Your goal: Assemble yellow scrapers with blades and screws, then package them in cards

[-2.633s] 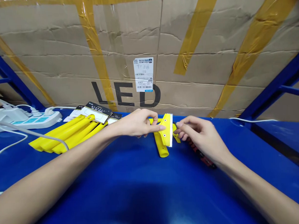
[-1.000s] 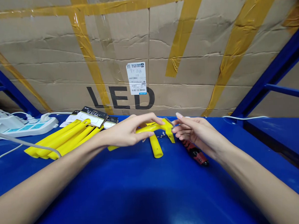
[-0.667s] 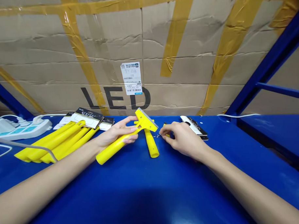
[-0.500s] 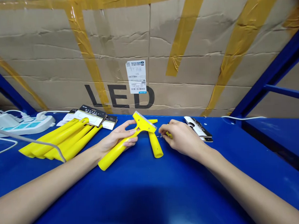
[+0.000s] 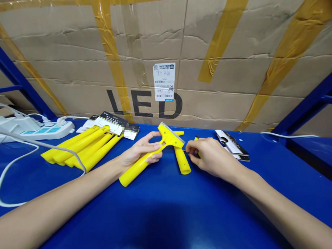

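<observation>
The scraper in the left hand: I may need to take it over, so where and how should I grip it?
Probably the free lower end of its handle, from the near side: that thick tube slants toward the viewer, past the left hand and away from the blade.

A yellow piece (image 5: 196, 138) is mostly covered by the right grip (image 5: 210, 157); whether anything is pinched there cannot be told. The carton (image 5: 152, 37) is cut off by the top edge; small print on the label (image 5: 164, 82) cannot be read.
</observation>
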The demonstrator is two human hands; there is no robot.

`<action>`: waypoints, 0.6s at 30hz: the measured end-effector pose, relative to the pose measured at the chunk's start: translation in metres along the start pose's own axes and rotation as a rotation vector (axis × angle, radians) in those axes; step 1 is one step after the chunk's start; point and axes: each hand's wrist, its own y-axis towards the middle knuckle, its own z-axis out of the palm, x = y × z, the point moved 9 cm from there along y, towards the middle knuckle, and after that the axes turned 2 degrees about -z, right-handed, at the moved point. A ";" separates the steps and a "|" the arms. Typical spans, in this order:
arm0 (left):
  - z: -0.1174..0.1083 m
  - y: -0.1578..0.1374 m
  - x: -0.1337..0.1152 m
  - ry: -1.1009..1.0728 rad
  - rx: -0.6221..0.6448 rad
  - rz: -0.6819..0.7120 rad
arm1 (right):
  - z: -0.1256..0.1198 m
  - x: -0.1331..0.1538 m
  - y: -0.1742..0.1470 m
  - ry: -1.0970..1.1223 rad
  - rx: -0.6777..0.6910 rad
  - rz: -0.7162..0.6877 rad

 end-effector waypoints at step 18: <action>0.031 0.010 0.005 0.007 0.107 -0.034 | -0.044 0.007 -0.023 0.513 -0.402 -0.037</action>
